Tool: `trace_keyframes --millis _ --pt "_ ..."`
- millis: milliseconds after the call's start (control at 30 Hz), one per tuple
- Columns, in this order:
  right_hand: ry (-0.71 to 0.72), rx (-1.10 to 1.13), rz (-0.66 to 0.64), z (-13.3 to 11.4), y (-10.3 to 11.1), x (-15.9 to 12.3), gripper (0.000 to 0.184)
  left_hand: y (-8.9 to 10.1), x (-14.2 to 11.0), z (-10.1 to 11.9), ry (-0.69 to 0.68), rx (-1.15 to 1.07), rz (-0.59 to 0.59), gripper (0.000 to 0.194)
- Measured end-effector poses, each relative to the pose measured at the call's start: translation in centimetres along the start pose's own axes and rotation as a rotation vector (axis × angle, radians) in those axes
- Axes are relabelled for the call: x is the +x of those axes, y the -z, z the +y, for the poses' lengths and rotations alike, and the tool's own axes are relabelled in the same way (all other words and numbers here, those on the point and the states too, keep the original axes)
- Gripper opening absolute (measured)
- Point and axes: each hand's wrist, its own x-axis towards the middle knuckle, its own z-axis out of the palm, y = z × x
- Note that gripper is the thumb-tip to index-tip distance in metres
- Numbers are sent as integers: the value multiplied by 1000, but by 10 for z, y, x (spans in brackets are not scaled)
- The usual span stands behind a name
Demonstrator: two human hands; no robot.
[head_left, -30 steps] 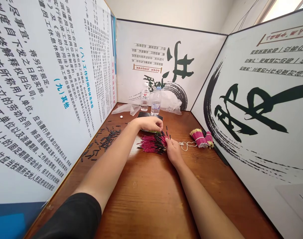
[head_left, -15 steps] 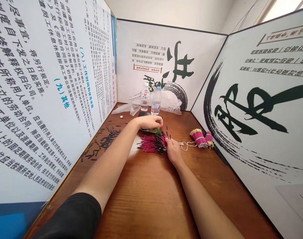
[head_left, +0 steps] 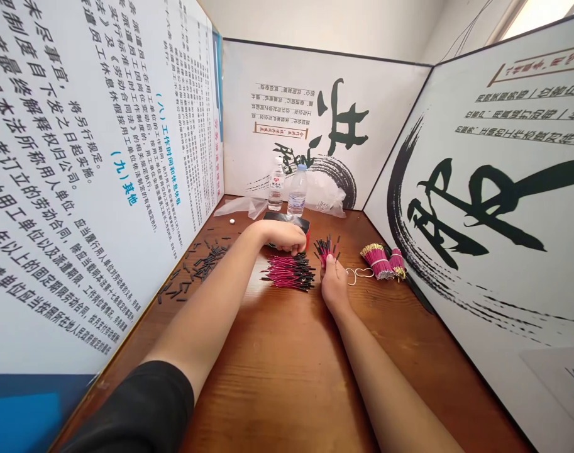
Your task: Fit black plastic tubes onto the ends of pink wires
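Observation:
My right hand [head_left: 334, 284] is closed around a bunch of magenta wires with black ends [head_left: 326, 246], whose tips fan upward above the fingers. To its left, a pile of similar magenta wires with black tips [head_left: 289, 272] lies on the table. My left hand [head_left: 287, 236] hovers at the far edge of that pile, its fingers curled down and pinched together. Whatever is between those fingertips, if anything, is too small or hidden. Behind the left hand stands a dark box with a red side [head_left: 287, 218], partly covered by it.
Many short black tubes [head_left: 211, 261] lie scattered left of my left forearm. Bundled magenta wires with bare ends [head_left: 377, 261] and a pale looped band [head_left: 359, 273] sit at the right. Two water bottles [head_left: 297, 195] and plastic film [head_left: 244, 206] are at the back. Printed panels surround the table.
My right hand has shifted slightly right with its bunch of wires. My left hand has come away from the bunch, its fingers now down at the pile's far edge.

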Motion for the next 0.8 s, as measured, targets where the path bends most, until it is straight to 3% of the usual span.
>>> trace_keyframes --millis 167,267,400,533,700,800 --pt "27 9 -16 0 0 0 45 -22 6 3 32 -82 -143 15" --pt "50 8 -6 -1 0 -1 46 -45 6 -1 33 -48 -130 14" --pt "62 33 -27 -7 -5 -8 47 -82 -5 -5 -38 -148 175 16" --pt "32 171 -178 -23 -20 -27 45 -113 -17 -14 -185 -392 506 24" --pt "-76 359 -326 -44 -41 -54 41 -135 -28 -38 -82 -681 644 29" --pt "-157 411 -393 -50 -48 -63 42 -140 -34 -48 -104 -857 643 33"
